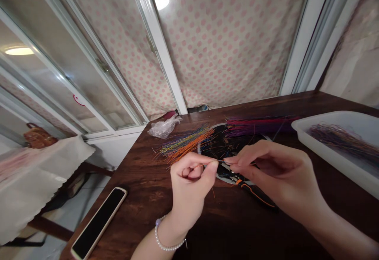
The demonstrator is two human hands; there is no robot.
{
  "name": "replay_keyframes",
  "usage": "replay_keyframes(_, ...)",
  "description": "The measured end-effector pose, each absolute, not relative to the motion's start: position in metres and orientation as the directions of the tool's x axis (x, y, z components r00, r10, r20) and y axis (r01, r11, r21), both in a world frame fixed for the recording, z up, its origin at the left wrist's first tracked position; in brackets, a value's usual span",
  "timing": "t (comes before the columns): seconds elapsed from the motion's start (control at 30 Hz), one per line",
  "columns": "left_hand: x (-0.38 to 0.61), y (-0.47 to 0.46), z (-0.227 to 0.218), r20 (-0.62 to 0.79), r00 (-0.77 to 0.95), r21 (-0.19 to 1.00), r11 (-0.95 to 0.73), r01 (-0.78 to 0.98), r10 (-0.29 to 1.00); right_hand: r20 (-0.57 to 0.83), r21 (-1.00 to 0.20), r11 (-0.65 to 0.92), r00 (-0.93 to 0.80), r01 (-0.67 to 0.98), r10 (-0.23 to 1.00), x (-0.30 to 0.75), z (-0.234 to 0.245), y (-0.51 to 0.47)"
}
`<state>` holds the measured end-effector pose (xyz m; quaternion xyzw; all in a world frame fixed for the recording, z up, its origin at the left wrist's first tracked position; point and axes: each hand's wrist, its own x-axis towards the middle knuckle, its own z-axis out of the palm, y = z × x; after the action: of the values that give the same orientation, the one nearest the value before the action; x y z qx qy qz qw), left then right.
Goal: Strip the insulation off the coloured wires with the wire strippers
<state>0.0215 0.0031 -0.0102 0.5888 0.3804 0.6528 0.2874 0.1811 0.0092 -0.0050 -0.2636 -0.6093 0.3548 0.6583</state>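
Observation:
My left hand [192,185] pinches a thin orange wire [201,165] between thumb and forefinger. Close against it, my right hand [275,177] pinches the wire too, with a short bit showing between the fingertips. Below the fingers lie pliers [254,195] with black and orange handles, their jaws partly hidden behind my right hand. A round dark mat or tray with a pale rim [200,146] is under the hands, with loose wire bits on it. Beyond my left hand lies a bundle of orange, yellow and blue wires [186,143]; purple and red wires [257,126] lie behind my right hand.
A white plastic tub [334,161] of tangled wires stands at the right. A phone [99,224] lies at the table's left edge, a crumpled clear plastic bag [164,127] at the back. Sliding glass panels rise behind the dark table [142,181]. Left is a cloth-covered table [35,189].

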Motion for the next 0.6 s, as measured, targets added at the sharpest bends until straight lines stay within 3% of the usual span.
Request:
replay_keyframes(0.17,0.024,0.003,-0.006,0.414,-0.045,0.903,-0.416,-0.106,0.909,0.496,-0.850,0.463,-0.084,-0.252,0.864,0.182,-0.006,0.014)
replay_keyframes(0.27,0.022,0.006,-0.001,0.383,0.087,0.921,-0.373,-0.108,0.920,0.481,-0.870,0.449,-0.147,-0.205,0.864,0.186,0.000,0.015)
replay_keyframes(0.47,0.011,0.006,0.011,0.474,0.209,0.852,-0.506,0.137,0.855,0.659,-0.731,0.680,-0.198,0.060,0.726,0.194,0.010,0.014)
replay_keyframes(0.6,0.007,0.002,0.016,0.641,0.227,0.633,-0.672,0.384,0.733,0.773,-0.564,0.787,-0.175,0.250,0.610,0.195,0.005,0.016)
